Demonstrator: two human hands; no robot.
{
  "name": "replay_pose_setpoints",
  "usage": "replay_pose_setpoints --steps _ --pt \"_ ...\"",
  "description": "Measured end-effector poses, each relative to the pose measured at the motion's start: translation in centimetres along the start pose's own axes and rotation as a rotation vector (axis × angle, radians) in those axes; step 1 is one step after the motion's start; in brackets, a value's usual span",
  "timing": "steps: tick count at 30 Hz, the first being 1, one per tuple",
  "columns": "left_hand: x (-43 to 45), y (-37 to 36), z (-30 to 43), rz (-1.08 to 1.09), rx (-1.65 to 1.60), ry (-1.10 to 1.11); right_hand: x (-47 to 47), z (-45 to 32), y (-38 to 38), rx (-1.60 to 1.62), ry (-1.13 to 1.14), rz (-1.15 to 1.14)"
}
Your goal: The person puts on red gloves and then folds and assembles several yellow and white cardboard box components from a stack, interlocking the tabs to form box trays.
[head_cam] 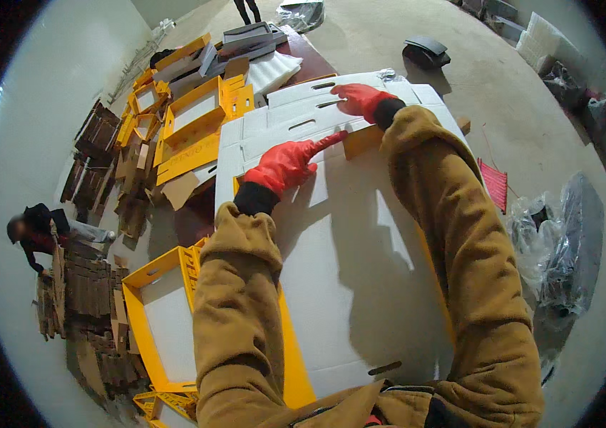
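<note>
Before me lies a large flat cardboard box blank (pixel 313 257), white on its upper face, with slotted flaps along its far side. My left hand (pixel 287 166) is in a red glove, its index finger stretched towards a small yellow flap (pixel 363 143). Farther out, my right hand (pixel 359 100), gloved in red too, is over the far flaps with its fingers apart, near a hand-hole slot (pixel 326 105). Nothing shows held in either hand. Contact between the right fingers and the cardboard is unclear.
Yellow folded boxes (pixel 153 273) stand at left, with more yellow trays (pixel 196 117) beyond. Grey trays (pixel 249 37) are stacked at the far end. A person (pixel 41 230) bends over brown cardboard stacks (pixel 89 283). Plastic-wrapped items (pixel 559 246) sit on the floor at right.
</note>
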State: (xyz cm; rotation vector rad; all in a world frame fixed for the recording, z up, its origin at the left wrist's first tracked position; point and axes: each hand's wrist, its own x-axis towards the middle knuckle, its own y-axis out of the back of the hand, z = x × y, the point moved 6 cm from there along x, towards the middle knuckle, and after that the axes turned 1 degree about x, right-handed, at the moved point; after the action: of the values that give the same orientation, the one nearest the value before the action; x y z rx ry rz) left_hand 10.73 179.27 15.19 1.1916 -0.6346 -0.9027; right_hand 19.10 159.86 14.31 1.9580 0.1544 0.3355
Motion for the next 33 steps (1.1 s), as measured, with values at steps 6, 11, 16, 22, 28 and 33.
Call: replay_pose_setpoints --steps 6,11,16,22,28,33 --pt "-0.8 -1.2 -2.1 0.031 0.010 0.047 4.0 -2.7 -5.5 -0.149 -0.176 -0.240" --pt "-0.7 -1.2 -1.9 0.084 0.011 0.020 4.9 -3.8 -5.3 -0.300 -0.067 -0.100" --pt "-0.3 -0.5 -1.1 0.025 -0.007 0.016 4.3 -4.9 -1.3 -0.268 0.027 -0.049" --pt "-1.1 -0.7 -1.2 0.055 0.069 -0.036 3.4 -9.8 3.3 0.300 -0.037 -0.476" --pt "-1.7 -0.1 0.0 0.174 0.034 0.052 -0.1 -10.8 0.6 0.061 0.557 -0.560" --pt "-2.2 -0.7 -1.2 0.462 -0.233 -0.017 -2.8 -13.1 -0.1 0.160 0.391 -0.564"
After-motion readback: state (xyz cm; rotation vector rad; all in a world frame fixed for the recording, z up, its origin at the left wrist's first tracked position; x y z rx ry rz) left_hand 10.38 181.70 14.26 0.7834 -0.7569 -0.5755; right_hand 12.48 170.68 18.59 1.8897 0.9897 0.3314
